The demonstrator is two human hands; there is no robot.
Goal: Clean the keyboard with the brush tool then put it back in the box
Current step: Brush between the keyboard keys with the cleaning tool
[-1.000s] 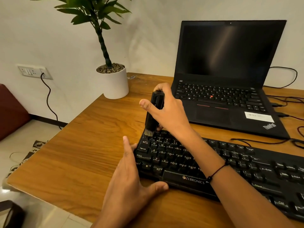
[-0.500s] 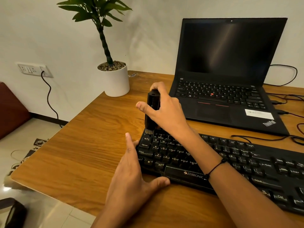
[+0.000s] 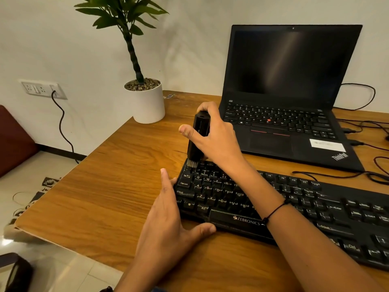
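Note:
A black keyboard (image 3: 294, 209) lies across the wooden table (image 3: 105, 197). My right hand (image 3: 216, 138) grips a black brush tool (image 3: 199, 135) held upright, its grey bristles touching the keyboard's far left corner. My left hand (image 3: 168, 216) rests open against the keyboard's left end, fingers straight along the side and thumb pressed to the front edge. No box is in view.
An open black laptop (image 3: 290, 98) stands just behind the keyboard, cables (image 3: 374, 165) trailing to its right. A white pot with a plant (image 3: 147, 102) sits at the table's far left corner. The table's left edge drops to the floor.
The brush stays at the keyboard's far left corner and has shifted only slightly. My left hand keeps its place at the keyboard's left end. The view has tilted a little.

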